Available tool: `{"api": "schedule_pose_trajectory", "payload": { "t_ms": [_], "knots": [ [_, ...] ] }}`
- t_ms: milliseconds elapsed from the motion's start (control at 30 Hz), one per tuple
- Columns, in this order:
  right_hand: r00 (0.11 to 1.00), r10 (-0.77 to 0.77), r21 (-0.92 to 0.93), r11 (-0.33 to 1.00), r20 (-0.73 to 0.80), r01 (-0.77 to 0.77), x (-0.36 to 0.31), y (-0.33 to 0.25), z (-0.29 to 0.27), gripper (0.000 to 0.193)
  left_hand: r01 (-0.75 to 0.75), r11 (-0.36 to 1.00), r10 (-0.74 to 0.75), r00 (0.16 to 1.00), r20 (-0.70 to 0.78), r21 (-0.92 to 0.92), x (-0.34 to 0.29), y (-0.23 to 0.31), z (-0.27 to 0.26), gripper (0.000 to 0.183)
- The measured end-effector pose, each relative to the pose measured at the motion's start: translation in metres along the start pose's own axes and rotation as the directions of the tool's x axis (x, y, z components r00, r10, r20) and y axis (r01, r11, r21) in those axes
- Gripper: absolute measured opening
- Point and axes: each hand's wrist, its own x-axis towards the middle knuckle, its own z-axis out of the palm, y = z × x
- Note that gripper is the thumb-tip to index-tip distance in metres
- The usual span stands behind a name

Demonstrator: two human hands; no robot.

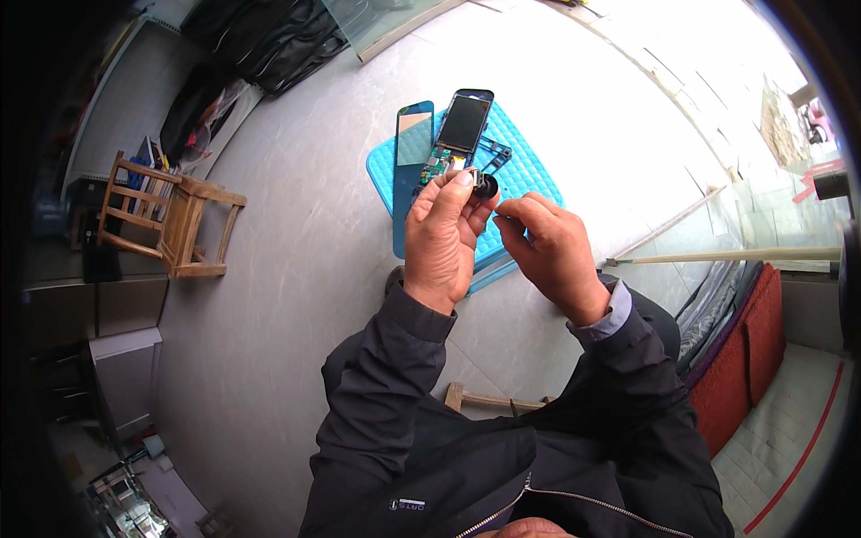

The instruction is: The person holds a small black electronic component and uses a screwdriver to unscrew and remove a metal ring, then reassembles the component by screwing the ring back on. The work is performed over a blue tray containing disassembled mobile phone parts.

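Observation:
My left hand (439, 235) grips a small round black part (485, 186) between thumb and fingers, over a blue quilted-top stool (529, 170). My right hand (549, 242) is just to its right, thumb and forefinger pinched together near the black part. Whatever that pinch holds is too small to make out. Beyond my left fingers lies an opened device with a dark screen (465, 121) and a green circuit board (437, 165), its near end hidden by the hand. A long glossy dark panel (413, 170) lies to its left, overhanging the stool. A black plastic bracket (495, 156) rests at the right.
Pale tiled floor (296, 206) surrounds the stool. At the left stands a wooden chair (184, 220). Black bags (269, 40) lie at the far left. A red mat (740, 350) leans at the right beside a glass panel (717, 215). A wooden bar (498, 400) shows beneath me.

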Motion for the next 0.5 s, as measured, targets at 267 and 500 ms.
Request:
{"api": "schedule_pose_trajectory", "payload": {
  "t_ms": [267,500],
  "knots": [
    [0.998,0.053,0.074,0.996,-0.016,-0.051,0.001,0.001,0.0,0.012,-0.017,1.0,0.017,1.0,0.023,0.012,0.001,-0.002,-0.002,0.017],
    [0.968,0.248,0.112,0.964,-0.041,-0.242,0.01,0.016,-0.013,0.01,0.02,0.999,-0.02,1.0,-0.012,0.047,0.02,-0.019,-0.011,0.014]
  ]
}}
